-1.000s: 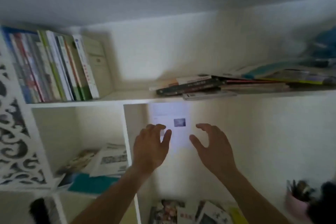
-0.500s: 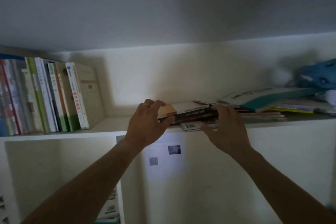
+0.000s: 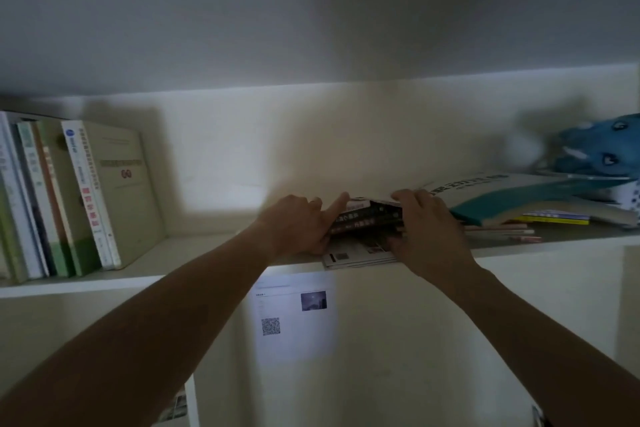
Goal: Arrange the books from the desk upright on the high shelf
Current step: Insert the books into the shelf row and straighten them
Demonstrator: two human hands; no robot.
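Observation:
A small stack of dark-spined books (image 3: 367, 218) lies flat on the high white shelf (image 3: 194, 250). My left hand (image 3: 298, 225) grips the stack's left end, forefinger stretched over the top. My right hand (image 3: 426, 222) grips its right end, fingers curled over the top edge. The stack's front edge is tilted up off a thin white booklet (image 3: 353, 253) beneath it. A row of upright books (image 3: 69, 198) stands at the shelf's left end.
More flat books, topped by a teal-and-white one (image 3: 512, 198), lie to the right. A blue plush toy (image 3: 602, 146) sits behind them. Bare shelf lies between the upright row and my hands. A paper with a QR code (image 3: 294, 315) hangs below.
Both hands rose from below the shelf to the flat stack and closed on its two ends. The stack's front edge has started tilting up.

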